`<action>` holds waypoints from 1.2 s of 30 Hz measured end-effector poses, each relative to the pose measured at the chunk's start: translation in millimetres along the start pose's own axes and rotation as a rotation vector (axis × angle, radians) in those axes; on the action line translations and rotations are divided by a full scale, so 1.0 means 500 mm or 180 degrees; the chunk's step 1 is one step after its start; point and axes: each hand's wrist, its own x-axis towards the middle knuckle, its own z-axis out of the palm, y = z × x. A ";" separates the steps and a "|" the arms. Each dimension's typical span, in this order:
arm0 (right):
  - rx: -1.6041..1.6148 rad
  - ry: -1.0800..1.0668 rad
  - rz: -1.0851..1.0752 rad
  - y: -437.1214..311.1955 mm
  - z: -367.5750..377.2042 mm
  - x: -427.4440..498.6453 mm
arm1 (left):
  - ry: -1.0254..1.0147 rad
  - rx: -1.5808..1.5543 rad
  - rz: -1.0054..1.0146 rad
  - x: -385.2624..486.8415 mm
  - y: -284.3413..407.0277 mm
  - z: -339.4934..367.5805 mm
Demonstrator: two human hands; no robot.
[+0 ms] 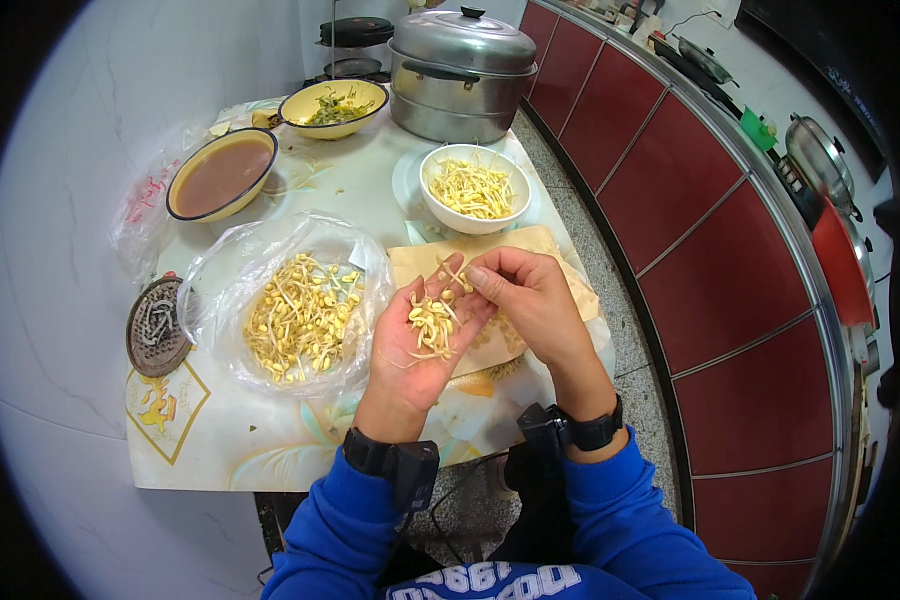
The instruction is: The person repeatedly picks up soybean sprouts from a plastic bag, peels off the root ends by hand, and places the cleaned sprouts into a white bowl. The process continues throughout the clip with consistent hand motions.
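A small heap of soybean sprouts [432, 322] lies in the upturned palm of my left hand [412, 352], whose fingers are loosely curled. Thumb and forefinger of my right hand [534, 304] pinch a sprout right at the left fingertips. Beneath the hands is a sheet of brown paper [420, 262] with small bits on it, partly hidden. To the left, a clear plastic bag [221, 300] lies spread around a big pile of soybean sprouts [303, 315]. Beyond the paper stands a white bowl [476, 223] with sprouts in it.
A yellow enamel basin [213, 216] of brownish liquid and another [333, 131] with green scraps stand at the back left, beside a large steamer pot [461, 90]. A dark round metal holder [157, 364] lies at the left edge. Red cabinets [727, 247] run along the right.
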 end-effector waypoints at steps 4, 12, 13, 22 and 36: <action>-0.0959 0.0174 -0.0299 0.010 0.010 -0.005 | -0.0182 -0.0069 -0.0078 0.006 0.003 -0.020; -0.0997 0.0369 -0.0292 -0.006 0.005 -0.009 | -0.0201 -0.0407 -0.0168 0.005 0.001 -0.005; -0.0995 0.0457 -0.0259 -0.013 -0.002 -0.009 | 0.0000 -0.0320 -0.0075 0.003 -0.001 0.001; -0.2389 0.0156 -0.1119 -0.016 0.004 -0.026 | -0.0263 0.0071 -0.0170 0.006 -0.002 0.005; -0.1867 0.0116 -0.0593 -0.024 0.007 -0.031 | -0.0588 0.0164 -0.0361 0.008 -0.005 -0.025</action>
